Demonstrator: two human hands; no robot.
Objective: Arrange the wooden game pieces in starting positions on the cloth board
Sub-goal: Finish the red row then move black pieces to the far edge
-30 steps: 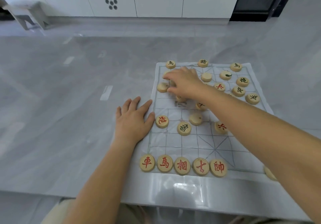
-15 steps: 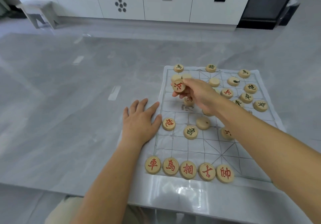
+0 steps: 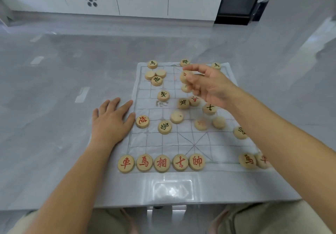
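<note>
A thin, pale cloth board (image 3: 214,148), printed with a fine grid and slightly wrinkled, is spread over a glossy grey marble-patterned tabletop (image 3: 54,124). Round, flat wooden discs with carved characters are scattered across it. Five red-lettered pieces (image 3: 161,163) are lined up edge to edge along the near row, and two more red pieces (image 3: 248,160) are seen at the near right, partly hidden by the forearm. Black-lettered discs are spaced along the far edge, among them one at the far left corner (image 3: 152,64); a tight cluster of three (image 3: 156,76), two of them blank-faced, lies just below it. The left hand (image 3: 111,123) is laid flat, fingers spread, on the board's left edge, nothing held. The right hand (image 3: 209,85) is raised above the far middle of the board, its fingers curled around a smooth disc (image 3: 184,76) pinched at the fingertips; the marking is blurred.
</note>
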